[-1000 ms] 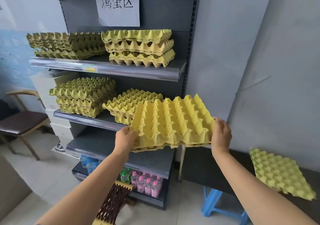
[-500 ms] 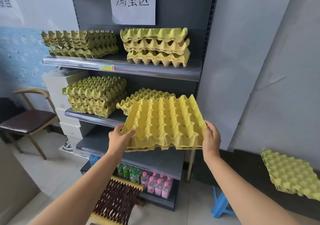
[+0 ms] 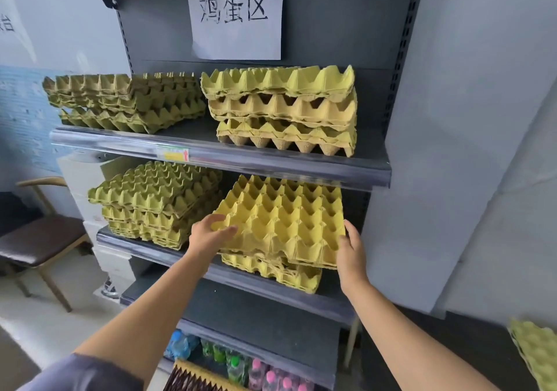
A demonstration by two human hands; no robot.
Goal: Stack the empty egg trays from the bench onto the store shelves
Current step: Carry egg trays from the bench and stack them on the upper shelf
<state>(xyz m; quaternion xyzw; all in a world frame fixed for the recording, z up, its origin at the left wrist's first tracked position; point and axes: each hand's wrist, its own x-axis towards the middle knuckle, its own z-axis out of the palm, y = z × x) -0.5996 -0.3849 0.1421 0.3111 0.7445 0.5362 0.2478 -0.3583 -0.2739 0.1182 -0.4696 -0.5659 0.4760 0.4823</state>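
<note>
A dark grey metal shelving unit is filling the view, with a white paper sign of black handwritten characters hanging at 12 o'clock. Its upper shelf is carrying two piles of yellow-green pulp trays side by side. Its front lip is jutting out just above the far edge of the bright yellow moulded-pulp egg tray being held over the middle shelf.

That tray is lying tilted, far edge higher, over a low pile of matching yellow trays. I cannot tell whether it is fully resting on them. At its 9 o'clock a taller olive-green tray stack is sitting just beside it.

At 5 o'clock a dark surface is bearing one pale green egg tray. A brown-seated wooden chair is standing at 9 o'clock. Plastic drink bottles with coloured caps are crowding the bottom shelf at 6 o'clock.

The left hand is gripping the tray's near-left corner, thumb on top. The right hand is pressing along the right edge with fingers nearly straight.
</note>
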